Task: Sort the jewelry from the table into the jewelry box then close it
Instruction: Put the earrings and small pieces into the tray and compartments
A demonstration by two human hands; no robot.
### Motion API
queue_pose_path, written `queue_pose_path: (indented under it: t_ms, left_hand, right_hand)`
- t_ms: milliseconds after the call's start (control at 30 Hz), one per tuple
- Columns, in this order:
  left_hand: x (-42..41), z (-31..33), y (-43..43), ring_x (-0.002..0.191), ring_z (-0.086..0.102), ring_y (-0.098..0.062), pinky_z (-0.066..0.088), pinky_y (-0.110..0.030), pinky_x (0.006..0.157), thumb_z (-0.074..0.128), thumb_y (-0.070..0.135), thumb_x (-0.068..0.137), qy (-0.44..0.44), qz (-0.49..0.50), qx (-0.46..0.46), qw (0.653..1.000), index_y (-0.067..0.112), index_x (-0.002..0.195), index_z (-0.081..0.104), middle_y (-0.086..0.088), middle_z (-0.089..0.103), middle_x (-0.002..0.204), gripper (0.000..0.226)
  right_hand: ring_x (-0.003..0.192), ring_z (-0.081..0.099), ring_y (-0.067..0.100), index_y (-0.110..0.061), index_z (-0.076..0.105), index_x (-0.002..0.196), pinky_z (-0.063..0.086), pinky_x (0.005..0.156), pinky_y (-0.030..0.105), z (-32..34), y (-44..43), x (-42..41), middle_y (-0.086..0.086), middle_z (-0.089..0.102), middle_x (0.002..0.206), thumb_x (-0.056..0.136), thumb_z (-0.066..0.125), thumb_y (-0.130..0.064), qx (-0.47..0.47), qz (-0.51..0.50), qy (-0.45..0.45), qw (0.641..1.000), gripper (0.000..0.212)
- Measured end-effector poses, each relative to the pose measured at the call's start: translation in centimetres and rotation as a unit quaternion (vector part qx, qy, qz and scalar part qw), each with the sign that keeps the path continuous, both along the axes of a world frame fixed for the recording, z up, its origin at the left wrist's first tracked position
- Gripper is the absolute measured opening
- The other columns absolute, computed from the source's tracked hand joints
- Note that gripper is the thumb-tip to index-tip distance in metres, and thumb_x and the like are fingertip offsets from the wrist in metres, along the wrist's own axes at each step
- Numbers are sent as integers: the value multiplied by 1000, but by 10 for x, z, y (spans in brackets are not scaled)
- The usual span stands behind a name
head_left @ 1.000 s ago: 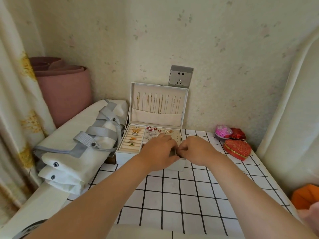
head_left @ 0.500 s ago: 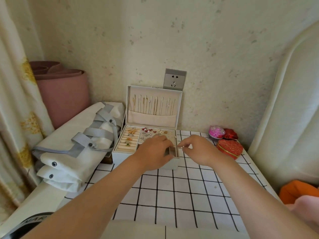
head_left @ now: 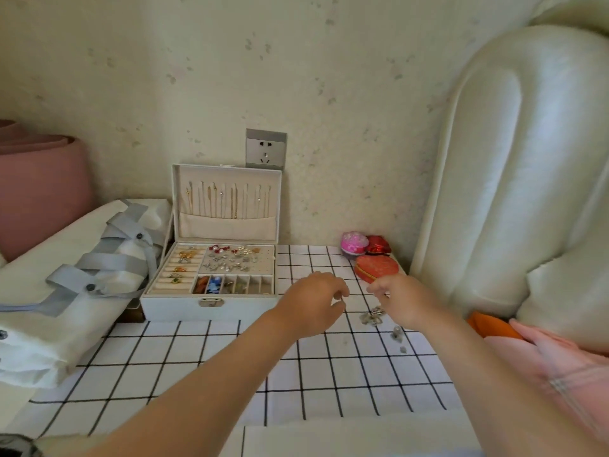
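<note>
Our sorting looks only part done. The white jewelry box (head_left: 178,308) sits open on the left of the table (head_left: 329,374), its lid (head_left: 227,225) upright against the far wall. A small cluster of silver pieces (head_left: 371,317) and a few stray pieces (head_left: 397,333) nearer to us lie on the checked cloth, well right of the box. Our right hand (head_left: 407,300) hangs just over the cluster with its fingers bent down toward it; we cannot tell whether they have hold of a piece. Our left hand (head_left: 313,301) hovers between box and cluster, fingers loosely curled, with nothing visible in them. The pieces look tiny and smooth, so we judge the main risk to be a pinch that slips and flicks one rightward off the table edge toward the padded headboard (head_left: 527,176). A pinch could also lift two tangled pieces, and one might drop on the way across. The bent right fingers partly hide the cluster from us, which invites a blind sweep that scatters the strays. At the box, the narrow front compartments (head_left: 235,284) look easy to miss, and a piece left on the rim could jam the lid when we close it.
</note>
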State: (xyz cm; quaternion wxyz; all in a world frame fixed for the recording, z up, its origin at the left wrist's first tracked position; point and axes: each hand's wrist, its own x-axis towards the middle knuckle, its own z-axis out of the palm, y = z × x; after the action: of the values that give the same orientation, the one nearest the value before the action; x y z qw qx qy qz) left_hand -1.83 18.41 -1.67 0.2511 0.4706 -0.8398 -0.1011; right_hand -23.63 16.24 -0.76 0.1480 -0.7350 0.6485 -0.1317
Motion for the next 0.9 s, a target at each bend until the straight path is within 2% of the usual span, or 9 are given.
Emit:
queue_pose_path:
  t_ms: [133, 333, 400, 500, 600, 800, 867, 900]
  left_hand:
    - [-35, -9, -9, 112, 51, -14, 46, -35, 94, 53, 28, 96, -37, -28, 45, 998, 27, 119, 65, 5, 61, 117, 26]
    - [-59, -24, -20, 112, 49, -19, 47, -41, 92, 53, 29, 98, -95, -49, 72, 992, 30, 123, 65, 2, 60, 118, 29]
    - [-58, -28, -22, 109, 51, -20, 49, -43, 88, 53, 29, 97, -109, -50, 71, 990, 32, 118, 69, 1, 61, 113, 26]
    - [-52, -34, -25, 104, 54, -16, 51, -37, 84, 57, 29, 94, -89, -25, 66, 994, 30, 104, 72, 6, 62, 104, 17]
    - [-44, -37, -28, 100, 55, -12, 51, -33, 83, 59, 25, 92, -77, -12, 76, 994, 29, 98, 71, 9, 63, 101, 13]
    - [-42, -31, -27, 103, 56, -12, 51, -34, 87, 57, 25, 92, -79, 1, 78, 994, 27, 113, 65, 10, 65, 107, 22]
    - [-45, -29, -26, 103, 54, -11, 50, -32, 86, 57, 25, 93, -56, 8, 72, 996, 26, 119, 62, 9, 63, 111, 26]
    - [-47, -28, -25, 101, 53, -10, 49, -30, 85, 57, 25, 94, -33, 11, 73, 997, 26, 122, 60, 10, 62, 113, 28]
  right_hand:
    - [114, 62, 13, -27, 65, 128, 48, 95, 23, -13, -3, -25, -2, 67, 127, 96, 54, -6, 35, 3, 33, 999, 40]
    - [120, 57, 20, -31, 55, 141, 46, 97, 30, -21, -9, -32, 2, 55, 136, 99, 56, -18, 63, 48, 95, 992, 43]
    - [112, 60, 20, -32, 60, 136, 48, 90, 29, -23, -13, -31, 3, 59, 128, 98, 59, -21, 55, 57, 97, 992, 39]
    - [99, 63, 17, -34, 69, 121, 50, 82, 28, -24, -16, -29, -2, 66, 108, 93, 66, -22, 32, 48, 89, 994, 30]
    - [98, 63, 16, -32, 71, 114, 49, 80, 26, -24, -18, -27, -5, 66, 104, 92, 68, -26, 37, 32, 71, 996, 23]
    - [93, 65, 15, -26, 77, 105, 53, 82, 30, -21, -17, -25, -4, 73, 107, 97, 61, -27, 38, 23, 22, 999, 17]
    - [88, 68, 19, -24, 78, 94, 56, 81, 35, -19, -19, -25, -1, 75, 97, 95, 65, -27, 39, 11, -16, 999, 14]
    - [80, 67, 19, -23, 78, 87, 56, 73, 33, -17, -19, -25, 0, 74, 87, 94, 67, -26, 38, 8, -43, 998, 13]
